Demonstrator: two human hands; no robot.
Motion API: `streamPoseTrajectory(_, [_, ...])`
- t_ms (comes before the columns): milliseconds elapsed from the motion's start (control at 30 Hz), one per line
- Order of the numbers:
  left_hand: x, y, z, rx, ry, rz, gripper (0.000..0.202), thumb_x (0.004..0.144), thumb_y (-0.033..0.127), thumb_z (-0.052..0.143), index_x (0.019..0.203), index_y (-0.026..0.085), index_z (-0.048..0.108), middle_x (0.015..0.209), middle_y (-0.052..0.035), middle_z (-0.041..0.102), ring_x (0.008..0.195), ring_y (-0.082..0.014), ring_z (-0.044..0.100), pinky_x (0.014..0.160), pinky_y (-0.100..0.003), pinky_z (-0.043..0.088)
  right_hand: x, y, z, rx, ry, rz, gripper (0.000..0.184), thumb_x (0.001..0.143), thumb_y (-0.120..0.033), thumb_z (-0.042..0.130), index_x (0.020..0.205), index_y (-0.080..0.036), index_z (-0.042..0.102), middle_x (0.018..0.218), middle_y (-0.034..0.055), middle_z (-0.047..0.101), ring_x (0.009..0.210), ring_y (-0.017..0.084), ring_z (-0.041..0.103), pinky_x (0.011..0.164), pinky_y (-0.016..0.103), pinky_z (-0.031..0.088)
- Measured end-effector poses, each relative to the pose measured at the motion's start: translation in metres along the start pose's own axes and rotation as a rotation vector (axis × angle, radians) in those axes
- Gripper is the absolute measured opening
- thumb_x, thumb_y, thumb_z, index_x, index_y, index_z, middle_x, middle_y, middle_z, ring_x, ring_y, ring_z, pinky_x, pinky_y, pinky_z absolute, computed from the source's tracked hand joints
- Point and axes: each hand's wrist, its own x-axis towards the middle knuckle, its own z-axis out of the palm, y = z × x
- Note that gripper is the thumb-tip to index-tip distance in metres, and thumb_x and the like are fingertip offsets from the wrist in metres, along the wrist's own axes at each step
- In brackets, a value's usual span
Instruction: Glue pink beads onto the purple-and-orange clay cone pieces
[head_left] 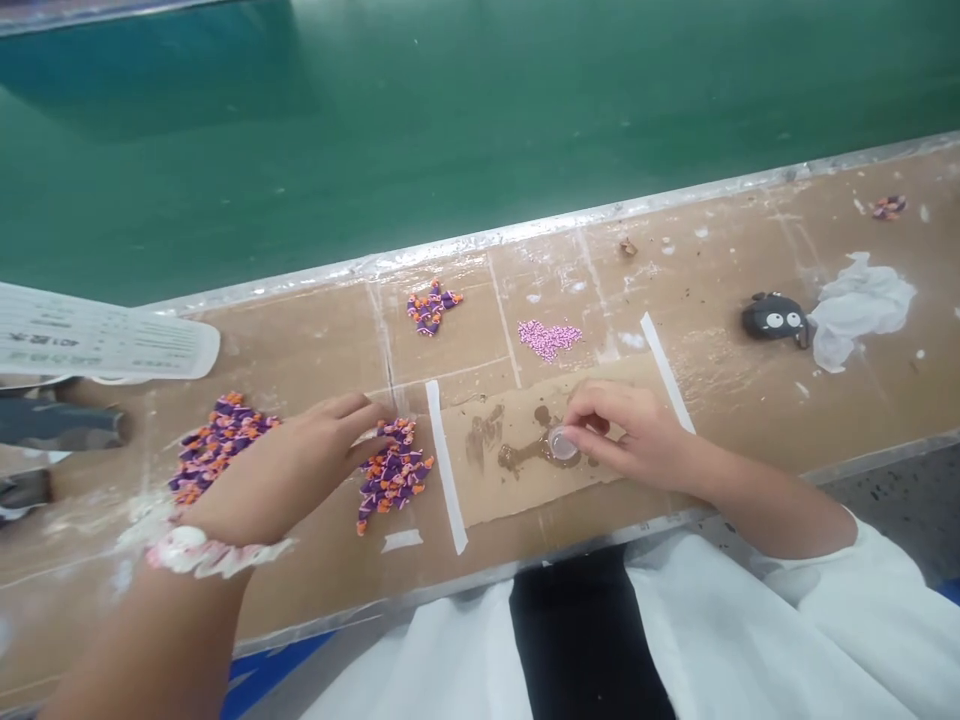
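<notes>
My left hand (319,450) reaches over a pile of small purple, orange and pink pieces (394,475). Its fingers are bent and somewhat apart, with the tips at the pile's upper left edge; I see nothing held between them. Between the thumb and forefinger of my right hand (626,430) is a small clear round cap (562,443), low over a cardboard sheet (517,500). Wet brown smears (517,455) mark the sheet under and beside the cap. Beneath my left forearm another, larger pile of the same pieces (217,445) is partly hidden.
Beyond the sheet lie pink beads (549,340) and a small group of the purple-orange pieces (433,307). White tape strips (448,470) flank the sheet. To the right are a black toy with eyes (775,318) and crumpled white tissue (862,308). A green surface (480,130) runs behind.
</notes>
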Motion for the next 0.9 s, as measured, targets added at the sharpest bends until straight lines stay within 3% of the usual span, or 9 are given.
streamPoseTrajectory(100, [-0.004, -0.011, 0.010, -0.016, -0.142, 0.019, 0.025, 0.091, 0.035, 0.043, 0.100, 0.022, 0.063, 0.104, -0.0105, 0.068, 0.094, -0.0288, 0.064, 0.085, -0.038, 0.045, 0.000, 0.000, 0.001, 0.007, -0.007, -0.001, 0.007, 0.092, -0.018, 0.056, 0.085, -0.019, 0.058, 0.076, -0.0002, 0.058, 0.068, 0.011, 0.052, 0.063, 0.023, 0.044])
streamPoseTrajectory(267, [0.000, -0.020, 0.023, -0.103, -0.050, -0.036, 0.030, 0.088, 0.045, 0.046, 0.078, 0.021, 0.060, 0.085, -0.0088, 0.067, 0.081, -0.0261, 0.062, 0.076, -0.035, 0.047, 0.000, 0.001, 0.002, -0.001, 0.005, 0.010, 0.009, 0.093, -0.021, 0.054, 0.085, -0.019, 0.057, 0.074, -0.0006, 0.057, 0.064, 0.010, 0.052, 0.060, 0.023, 0.043])
streamPoseTrajectory(367, [-0.002, -0.022, 0.020, -0.176, 0.018, -0.070, 0.034, 0.084, 0.050, 0.053, 0.069, 0.021, 0.059, 0.074, -0.0048, 0.061, 0.069, -0.0215, 0.058, 0.069, -0.032, 0.047, -0.001, 0.002, 0.001, -0.005, -0.014, 0.024, 0.009, 0.093, -0.022, 0.053, 0.085, -0.020, 0.056, 0.074, -0.0008, 0.057, 0.063, 0.010, 0.051, 0.059, 0.023, 0.043])
streamPoseTrajectory(433, [-0.007, -0.018, 0.015, -0.299, 0.118, -0.080, 0.030, 0.080, 0.049, 0.061, 0.071, 0.021, 0.063, 0.077, -0.0043, 0.061, 0.073, -0.0205, 0.059, 0.070, -0.031, 0.048, 0.000, 0.005, 0.000, -0.013, -0.018, 0.035, 0.010, 0.094, -0.022, 0.052, 0.085, -0.020, 0.056, 0.073, -0.0004, 0.058, 0.062, 0.011, 0.051, 0.057, 0.023, 0.043])
streamPoseTrajectory(533, [-0.015, 0.001, 0.007, -0.690, 0.321, -0.094, 0.020, 0.078, 0.039, 0.071, 0.075, 0.021, 0.064, 0.091, -0.0069, 0.067, 0.087, -0.0213, 0.063, 0.072, -0.029, 0.051, 0.004, 0.013, -0.003, -0.108, 0.034, 0.042, 0.011, 0.093, -0.021, 0.054, 0.083, -0.020, 0.057, 0.072, -0.0005, 0.060, 0.059, 0.011, 0.052, 0.056, 0.023, 0.043])
streamPoseTrajectory(600, [-0.015, 0.024, 0.007, -1.007, 0.372, -0.110, 0.015, 0.077, 0.032, 0.075, 0.078, 0.021, 0.064, 0.087, -0.0055, 0.069, 0.076, -0.0173, 0.064, 0.062, -0.025, 0.053, 0.008, 0.023, -0.004, -0.238, 0.082, 0.030, 0.011, 0.093, -0.020, 0.054, 0.083, -0.020, 0.058, 0.070, -0.0003, 0.061, 0.059, 0.011, 0.052, 0.057, 0.024, 0.043])
streamPoseTrajectory(700, [-0.006, 0.067, 0.018, -1.506, 0.226, -0.022, 0.022, 0.071, 0.031, 0.081, 0.073, 0.020, 0.062, 0.065, 0.0022, 0.063, 0.046, -0.0054, 0.048, 0.039, -0.013, 0.039, 0.015, 0.042, -0.003, -0.407, 0.106, 0.017, 0.010, 0.093, -0.016, 0.051, 0.093, -0.018, 0.061, 0.083, 0.0045, 0.066, 0.069, 0.014, 0.059, 0.062, 0.026, 0.046])
streamPoseTrajectory(767, [0.003, 0.093, 0.030, -1.790, 0.110, -0.012, 0.026, 0.070, 0.030, 0.082, 0.072, 0.019, 0.058, 0.062, 0.0059, 0.059, 0.037, -0.0001, 0.033, 0.032, -0.009, 0.029, 0.018, 0.054, 0.000, -0.466, 0.103, 0.008, 0.014, 0.093, -0.016, 0.050, 0.100, -0.018, 0.062, 0.092, 0.0072, 0.069, 0.078, 0.017, 0.063, 0.068, 0.027, 0.049])
streamPoseTrajectory(900, [0.017, 0.115, 0.053, -1.996, -0.006, -0.247, 0.032, 0.066, 0.031, 0.085, 0.076, 0.017, 0.058, 0.067, 0.0054, 0.060, 0.037, 0.0013, 0.033, 0.028, -0.006, 0.028, 0.021, 0.066, 0.008, -0.540, 0.099, -0.004, 0.018, 0.096, -0.021, 0.049, 0.100, -0.020, 0.067, 0.094, 0.0076, 0.069, 0.083, 0.018, 0.063, 0.072, 0.030, 0.049])
